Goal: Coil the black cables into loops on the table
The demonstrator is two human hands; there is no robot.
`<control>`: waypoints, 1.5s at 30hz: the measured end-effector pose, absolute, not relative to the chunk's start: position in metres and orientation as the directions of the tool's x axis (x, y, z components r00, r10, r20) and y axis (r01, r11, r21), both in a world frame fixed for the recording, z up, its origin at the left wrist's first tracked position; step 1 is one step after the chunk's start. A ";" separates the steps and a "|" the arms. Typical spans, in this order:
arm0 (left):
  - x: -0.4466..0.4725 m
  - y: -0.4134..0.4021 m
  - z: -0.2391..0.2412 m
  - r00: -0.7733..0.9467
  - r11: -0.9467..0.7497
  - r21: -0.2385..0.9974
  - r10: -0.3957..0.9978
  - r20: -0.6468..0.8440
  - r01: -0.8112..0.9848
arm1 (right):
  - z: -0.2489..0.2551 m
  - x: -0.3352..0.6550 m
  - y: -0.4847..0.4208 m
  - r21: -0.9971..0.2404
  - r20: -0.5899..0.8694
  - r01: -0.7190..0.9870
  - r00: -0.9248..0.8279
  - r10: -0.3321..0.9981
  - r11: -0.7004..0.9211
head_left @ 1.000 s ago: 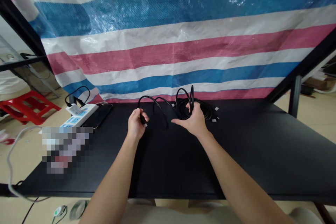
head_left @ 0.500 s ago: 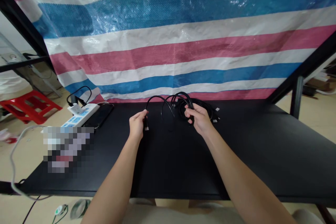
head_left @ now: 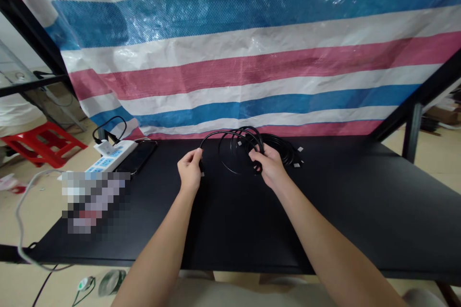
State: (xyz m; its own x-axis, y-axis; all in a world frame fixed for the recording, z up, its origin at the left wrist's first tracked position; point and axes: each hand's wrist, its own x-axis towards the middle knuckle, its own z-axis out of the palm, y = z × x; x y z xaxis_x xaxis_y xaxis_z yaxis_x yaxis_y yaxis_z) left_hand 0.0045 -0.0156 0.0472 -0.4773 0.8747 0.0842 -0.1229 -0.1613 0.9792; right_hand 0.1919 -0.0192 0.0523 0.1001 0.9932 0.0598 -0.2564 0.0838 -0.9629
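Observation:
A black cable (head_left: 220, 133) arcs between my two hands above the black table. My left hand (head_left: 190, 169) is closed in a pinch on one end of it, with a small light-coloured tip showing below the fingers. Several loops of the same cable are gathered in my right hand (head_left: 269, 163), its fingers wrapped round them. One loose loop hangs down between the hands. Behind my right hand lies a coiled bundle of black cables (head_left: 284, 146) with pale connector ends at its right side. Part of that bundle is hidden by my hand.
On the black table (head_left: 360, 201), a white power strip (head_left: 120, 151) with a plugged-in adapter (head_left: 105, 147) stands at left beside a dark phone (head_left: 143, 156). A blurred patch covers something nearer. Striped sheeting (head_left: 252, 74) hangs behind. A red stool (head_left: 45, 144) is on the floor.
The cable stretch between my hands has shifted, and its loose loop now hangs wider and lower. My right hand has moved slightly left; the left hand stays nearly in place.

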 end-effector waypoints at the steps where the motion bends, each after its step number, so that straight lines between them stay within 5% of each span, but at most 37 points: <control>1: 0.004 -0.015 0.047 -0.471 -0.168 0.976 0.878 0.085 -0.137 | 0.055 0.193 -0.020 -0.950 0.055 -0.301 0.096 0.994 0.081; 6: 0.007 -0.014 0.042 -0.283 -0.184 0.959 0.952 0.119 -0.216 | 0.065 0.198 -0.025 -0.867 0.138 -0.490 -0.073 0.988 0.084; 13: 0.015 -0.020 0.035 0.040 -0.039 0.975 0.998 0.049 -0.217 | 0.062 0.195 -0.031 -0.855 0.178 -0.519 -0.304 0.936 -0.005; 26: 0.007 -0.021 0.049 -0.244 -0.259 0.913 0.952 0.186 -0.314 | 0.060 0.203 -0.025 -0.973 0.083 -0.229 -0.314 0.946 0.009; 37: 0.028 -0.028 0.036 0.076 0.017 0.991 0.997 -0.007 -0.133 | 0.064 0.198 -0.032 -0.737 0.267 -0.675 -0.287 0.920 0.003; 41: 0.036 -0.029 0.038 -0.021 0.057 0.997 0.998 -0.058 -0.051 | 0.058 0.189 -0.029 -0.754 0.174 -0.656 -0.253 0.952 -0.037; 45: 0.030 -0.020 0.039 -0.203 0.036 0.999 0.979 -0.027 0.037 | 0.046 0.180 -0.021 -0.913 -0.009 -0.407 -0.052 0.999 -0.029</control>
State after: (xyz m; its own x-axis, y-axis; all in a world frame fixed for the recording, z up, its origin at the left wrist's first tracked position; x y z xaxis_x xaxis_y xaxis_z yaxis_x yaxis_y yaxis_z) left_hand 0.0295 -0.0202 0.0394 -0.2030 0.9788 -0.0274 0.0374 0.0357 0.9987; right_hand 0.1796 -0.0206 0.0456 -0.0522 0.9986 -0.0087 -0.4070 -0.0292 -0.9130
